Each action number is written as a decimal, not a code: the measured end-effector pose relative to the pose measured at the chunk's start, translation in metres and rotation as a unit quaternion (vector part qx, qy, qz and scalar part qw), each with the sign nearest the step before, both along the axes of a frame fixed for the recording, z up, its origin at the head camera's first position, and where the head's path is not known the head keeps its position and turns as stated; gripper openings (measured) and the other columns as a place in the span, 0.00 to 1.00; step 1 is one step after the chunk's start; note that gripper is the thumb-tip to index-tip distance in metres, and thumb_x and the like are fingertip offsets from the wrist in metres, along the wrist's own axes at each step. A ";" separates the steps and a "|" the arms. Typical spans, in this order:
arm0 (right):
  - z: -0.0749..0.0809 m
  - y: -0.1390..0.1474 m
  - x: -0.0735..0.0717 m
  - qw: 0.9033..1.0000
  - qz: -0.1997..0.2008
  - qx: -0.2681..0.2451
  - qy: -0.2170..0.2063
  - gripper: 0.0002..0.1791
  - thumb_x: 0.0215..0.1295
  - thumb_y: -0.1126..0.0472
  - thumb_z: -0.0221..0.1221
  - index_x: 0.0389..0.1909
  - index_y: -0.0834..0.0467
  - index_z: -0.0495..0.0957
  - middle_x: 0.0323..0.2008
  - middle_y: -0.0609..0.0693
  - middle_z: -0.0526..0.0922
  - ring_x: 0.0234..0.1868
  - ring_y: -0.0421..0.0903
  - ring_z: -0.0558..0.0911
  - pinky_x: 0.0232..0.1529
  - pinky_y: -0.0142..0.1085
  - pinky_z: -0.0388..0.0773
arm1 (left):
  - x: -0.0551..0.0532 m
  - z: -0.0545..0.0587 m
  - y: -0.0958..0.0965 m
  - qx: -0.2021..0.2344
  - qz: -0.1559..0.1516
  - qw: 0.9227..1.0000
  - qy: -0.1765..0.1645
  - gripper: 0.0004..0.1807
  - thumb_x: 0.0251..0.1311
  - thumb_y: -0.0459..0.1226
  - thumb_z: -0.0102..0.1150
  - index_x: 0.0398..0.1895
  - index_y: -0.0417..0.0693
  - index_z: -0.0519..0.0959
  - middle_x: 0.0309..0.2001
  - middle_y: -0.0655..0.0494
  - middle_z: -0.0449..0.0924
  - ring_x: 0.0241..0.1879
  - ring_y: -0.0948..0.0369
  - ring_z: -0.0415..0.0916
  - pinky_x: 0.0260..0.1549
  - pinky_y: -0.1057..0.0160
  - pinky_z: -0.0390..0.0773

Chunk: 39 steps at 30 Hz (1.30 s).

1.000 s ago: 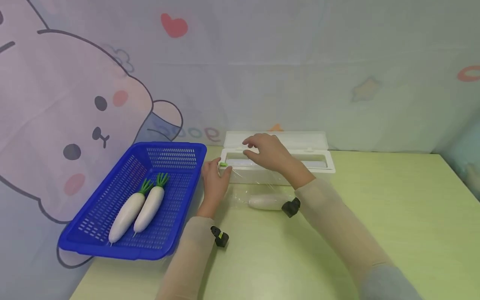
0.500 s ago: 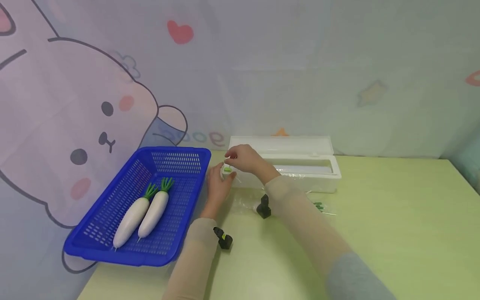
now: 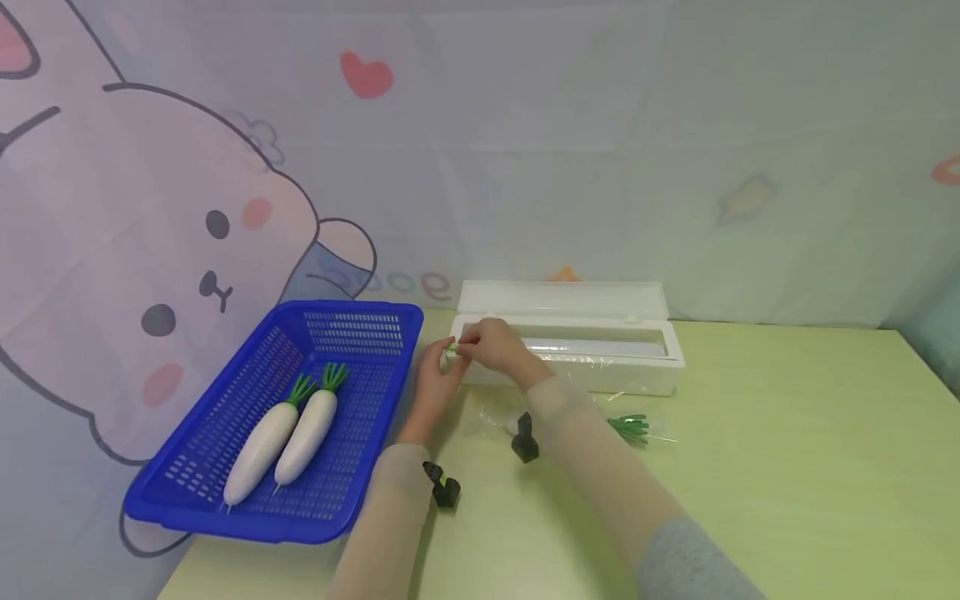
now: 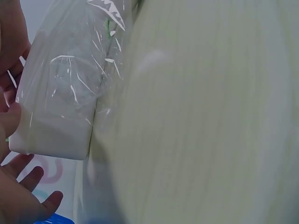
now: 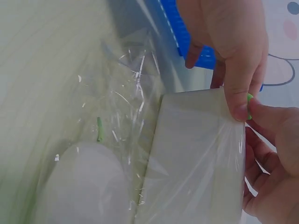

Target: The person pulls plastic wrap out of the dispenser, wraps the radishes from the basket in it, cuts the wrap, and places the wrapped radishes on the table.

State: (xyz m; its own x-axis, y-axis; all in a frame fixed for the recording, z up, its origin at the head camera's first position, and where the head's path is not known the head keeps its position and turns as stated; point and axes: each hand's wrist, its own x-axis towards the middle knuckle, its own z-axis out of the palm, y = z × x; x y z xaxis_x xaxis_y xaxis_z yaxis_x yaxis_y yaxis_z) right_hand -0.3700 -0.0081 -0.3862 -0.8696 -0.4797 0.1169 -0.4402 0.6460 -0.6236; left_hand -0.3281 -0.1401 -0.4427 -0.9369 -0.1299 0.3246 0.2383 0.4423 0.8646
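A white cling film dispenser [image 3: 600, 377] stands with its lid raised, a roll visible inside. My left hand [image 3: 433, 390] grips its left end, thumb at the front corner. Beside that thumb, my right hand [image 3: 498, 346] pinches the small green slide cutter [image 5: 250, 100], mostly covered by fingers. Clear cling film [image 5: 139, 70] hangs down the dispenser's front and spreads over a white radish [image 5: 86, 186] lying before it. In the head view my right forearm hides most of this radish; its green leaves [image 3: 628, 428] stick out to the right.
Left of the dispenser stands a blue plastic basket [image 3: 240, 528]. Two white radishes with green tops lie in it, one radish [image 3: 261, 454] and another radish [image 3: 307, 437]. A cartoon-printed cloth [image 3: 540, 150] hangs behind the pale green table [image 3: 787, 467].
My right hand has moved left from above the dispenser's open top to its left end and taken hold of the slide cutter. My left hand stays at that end. The view has shifted slightly.
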 end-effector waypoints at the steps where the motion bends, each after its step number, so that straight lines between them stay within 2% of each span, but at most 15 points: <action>1: -0.001 0.000 0.000 1.000 0.001 0.006 0.006 0.12 0.65 0.59 0.60 0.42 0.61 0.85 0.41 0.54 0.86 0.46 0.49 0.81 0.49 0.38 0.77 | 0.000 0.000 0.000 0.000 0.000 1.000 0.002 0.23 0.60 0.33 0.61 0.58 0.31 0.72 0.60 0.35 0.70 0.64 0.40 0.63 0.64 0.45 0.60; 4: -0.001 0.000 0.001 0.999 -0.005 0.025 0.023 0.11 0.65 0.59 0.60 0.42 0.60 0.85 0.41 0.54 0.85 0.45 0.49 0.81 0.50 0.38 0.77 | 0.001 0.001 0.000 -0.015 0.006 1.000 0.003 0.23 0.60 0.34 0.62 0.57 0.33 0.73 0.60 0.36 0.71 0.63 0.41 0.63 0.64 0.45 0.61; 8: -0.001 0.003 0.003 0.998 -0.009 0.051 0.042 0.10 0.66 0.59 0.59 0.42 0.60 0.84 0.41 0.54 0.85 0.45 0.49 0.81 0.49 0.39 0.77 | 0.002 0.003 0.001 -0.064 0.027 0.998 0.001 0.23 0.60 0.37 0.63 0.56 0.36 0.75 0.60 0.39 0.73 0.62 0.42 0.65 0.61 0.42 0.60; 15: -0.001 0.011 0.007 0.991 -0.016 0.111 0.073 0.11 0.67 0.56 0.58 0.43 0.56 0.85 0.42 0.49 0.84 0.44 0.46 0.81 0.53 0.51 0.71 | 0.004 0.004 0.003 -0.150 0.049 0.987 -0.001 0.24 0.60 0.42 0.64 0.57 0.41 0.77 0.58 0.45 0.76 0.59 0.46 0.70 0.56 0.43 0.66; 18: -0.003 0.018 0.007 0.989 -0.012 0.123 0.084 0.12 0.68 0.55 0.57 0.44 0.56 0.84 0.41 0.48 0.83 0.43 0.46 0.80 0.50 0.49 0.71 | 0.004 0.003 0.004 -0.166 0.053 0.985 -0.001 0.24 0.60 0.42 0.63 0.58 0.42 0.77 0.59 0.47 0.76 0.59 0.46 0.70 0.55 0.43 0.66; 22: -0.005 0.036 0.007 0.987 -0.011 0.123 0.104 0.12 0.68 0.55 0.57 0.43 0.56 0.85 0.39 0.48 0.83 0.40 0.45 0.80 0.47 0.47 0.71 | 0.003 0.003 0.004 -0.167 0.059 0.984 -0.002 0.24 0.60 0.41 0.63 0.58 0.42 0.76 0.59 0.47 0.76 0.60 0.46 0.68 0.56 0.44 0.66; 29: -0.005 0.100 0.021 0.981 -0.028 0.131 0.144 0.11 0.68 0.57 0.58 0.42 0.58 0.85 0.37 0.50 0.83 0.39 0.50 0.80 0.45 0.51 0.72 | 0.004 0.003 -0.002 -0.176 0.070 0.982 -0.008 0.24 0.61 0.41 0.62 0.59 0.42 0.76 0.60 0.47 0.76 0.61 0.46 0.67 0.57 0.44 0.64; 35: -0.011 0.173 0.037 0.967 -0.068 0.156 0.192 0.09 0.66 0.59 0.59 0.41 0.58 0.85 0.39 0.52 0.83 0.40 0.54 0.79 0.42 0.53 0.72 | 0.004 0.004 -0.002 -0.189 0.060 0.980 -0.031 0.25 0.63 0.43 0.60 0.62 0.44 0.74 0.62 0.48 0.74 0.63 0.47 0.65 0.58 0.43 0.63; 39: -0.017 0.222 0.045 0.958 -0.097 0.151 0.225 0.08 0.64 0.62 0.60 0.39 0.60 0.84 0.37 0.53 0.82 0.38 0.55 0.78 0.37 0.52 0.71 | 0.005 0.006 0.000 -0.192 0.057 0.979 -0.031 0.25 0.64 0.44 0.60 0.61 0.44 0.74 0.62 0.48 0.73 0.64 0.47 0.64 0.57 0.43 0.63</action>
